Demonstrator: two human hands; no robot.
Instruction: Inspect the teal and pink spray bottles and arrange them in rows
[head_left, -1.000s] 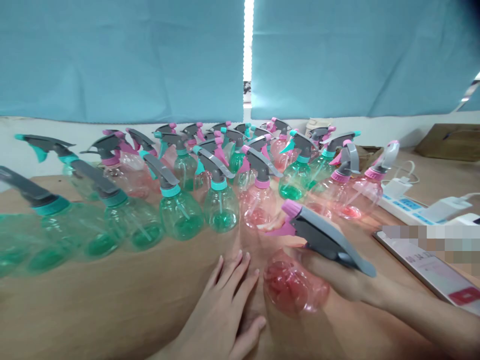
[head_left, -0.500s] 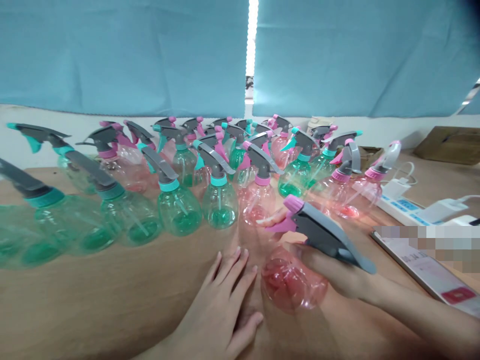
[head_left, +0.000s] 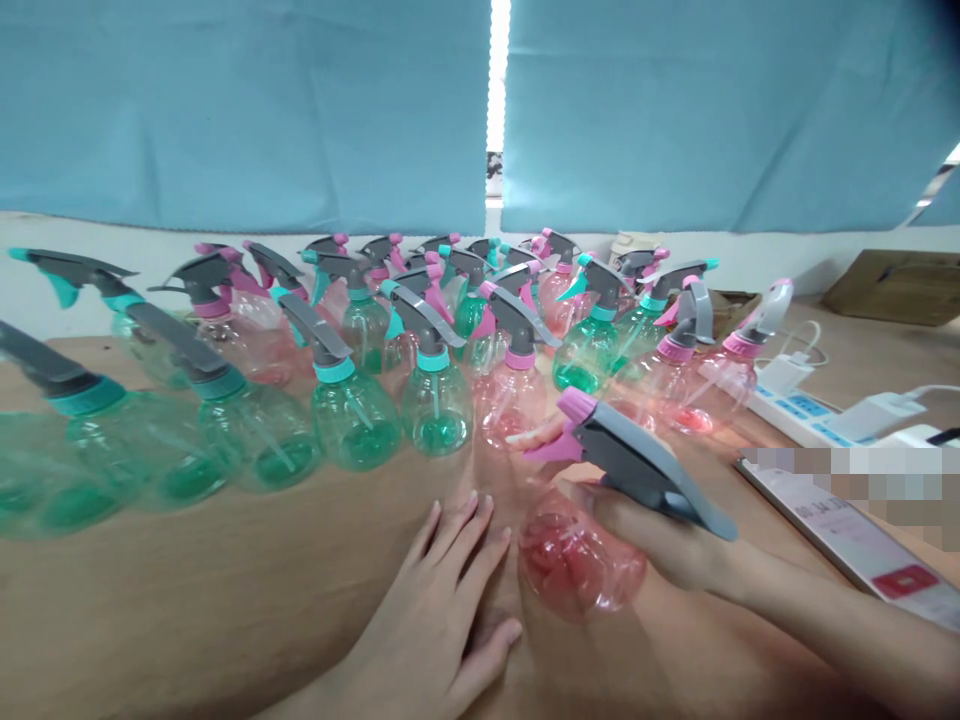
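My right hand (head_left: 645, 525) is wrapped round the neck of a pink spray bottle (head_left: 574, 560), which has a grey head with a pink nozzle and trigger pointing left. One finger stretches out by the trigger; the neck is hidden by the hand. To the left of this bottle, my left hand (head_left: 450, 600) lies flat on the wooden table (head_left: 225, 610), fingers spread, holding nothing. Just beyond the hands stand a pink spray bottle (head_left: 510, 400) and a green spray bottle (head_left: 437, 410) with a turquoise collar.
Several more green and pink spray bottles (head_left: 356, 420) stand in rows across the back and left. On the right lie a phone (head_left: 847, 540) and a white power strip (head_left: 795, 405) with plugged-in chargers. A cardboard box (head_left: 896, 288) sits at the far right, below blue curtains (head_left: 247, 110).
The whole view has shifted slightly, so things appear a little further left. Both hands and the held spray bottle keep the same pose.
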